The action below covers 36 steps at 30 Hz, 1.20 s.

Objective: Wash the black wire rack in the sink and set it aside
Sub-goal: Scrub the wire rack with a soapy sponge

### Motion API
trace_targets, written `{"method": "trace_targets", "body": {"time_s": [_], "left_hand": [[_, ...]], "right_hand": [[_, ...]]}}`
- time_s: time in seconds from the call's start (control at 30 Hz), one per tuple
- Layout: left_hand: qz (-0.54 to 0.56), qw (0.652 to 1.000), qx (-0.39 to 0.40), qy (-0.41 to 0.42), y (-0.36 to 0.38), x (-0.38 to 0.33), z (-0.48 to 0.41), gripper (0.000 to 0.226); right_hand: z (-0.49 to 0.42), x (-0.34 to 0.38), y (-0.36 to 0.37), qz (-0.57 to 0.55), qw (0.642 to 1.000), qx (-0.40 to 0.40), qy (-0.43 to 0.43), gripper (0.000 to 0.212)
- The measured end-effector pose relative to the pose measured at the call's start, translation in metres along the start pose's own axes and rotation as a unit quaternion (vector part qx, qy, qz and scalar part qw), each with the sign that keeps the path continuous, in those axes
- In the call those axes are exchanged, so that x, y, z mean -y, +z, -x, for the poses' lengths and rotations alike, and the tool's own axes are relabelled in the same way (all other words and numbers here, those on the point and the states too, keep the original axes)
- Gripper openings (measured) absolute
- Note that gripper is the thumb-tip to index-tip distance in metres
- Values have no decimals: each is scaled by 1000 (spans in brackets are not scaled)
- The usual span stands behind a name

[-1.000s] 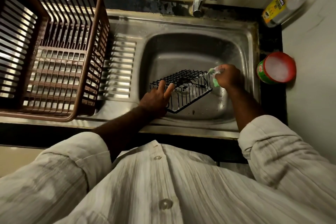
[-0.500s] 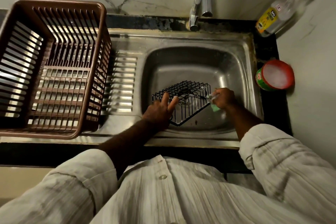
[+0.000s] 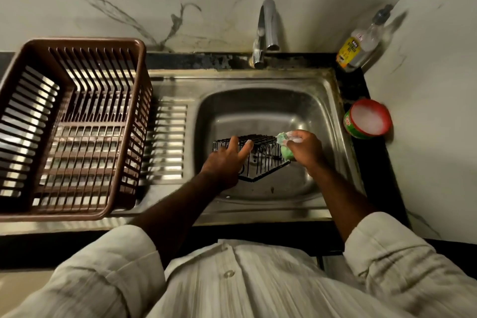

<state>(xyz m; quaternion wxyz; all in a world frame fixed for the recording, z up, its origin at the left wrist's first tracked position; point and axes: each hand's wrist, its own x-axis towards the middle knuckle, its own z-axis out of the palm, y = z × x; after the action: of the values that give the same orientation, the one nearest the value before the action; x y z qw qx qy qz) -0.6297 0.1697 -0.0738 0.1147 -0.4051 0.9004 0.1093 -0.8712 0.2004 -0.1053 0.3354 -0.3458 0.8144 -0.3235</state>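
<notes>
Since it is made of thin wire, the black wire rack [image 3: 265,160] should be light and stiff, though probably slippery under suds; its outer frame bars look like the surest place to take hold. It stands inside the sink [image 3: 258,103], towards the near wall of the basin. The left hand [image 3: 227,160] lies on its top, fingers straight and spread, pressing rather than gripping. The right hand [image 3: 304,150] is curled round a soapy green sponge [image 3: 285,150], which touches the rack's right edge.
</notes>
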Motion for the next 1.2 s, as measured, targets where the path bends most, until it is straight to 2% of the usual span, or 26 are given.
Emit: {"method": "trace_targets", "body": {"time_s": [0.27,0.53,0.63,0.8,0.93,1.0,1.2], "left_hand": [[22,999,-26,13,-19,-8,-2,98],[-65,996,-28,61,-17,-16,21,81],[-90,991,-50,89,-4,-11,32,74],[-110,983,-49,138,11,3,44,79],[-90,980,-80,156,15,17,57,51],[-78,981,-87,155,19,26,61,48],[-32,982,-78,172,26,30,63,37]], "right_hand": [[20,10,-5,-110,994,-5,18,23],[54,2,-6,-142,988,18,53,18],[63,13,-2,-197,976,53,72,26],[78,30,4,-276,953,85,89,42],[89,33,16,-298,949,52,91,44],[92,32,23,-292,952,31,83,44],[108,15,29,-162,983,-67,54,39]]}}
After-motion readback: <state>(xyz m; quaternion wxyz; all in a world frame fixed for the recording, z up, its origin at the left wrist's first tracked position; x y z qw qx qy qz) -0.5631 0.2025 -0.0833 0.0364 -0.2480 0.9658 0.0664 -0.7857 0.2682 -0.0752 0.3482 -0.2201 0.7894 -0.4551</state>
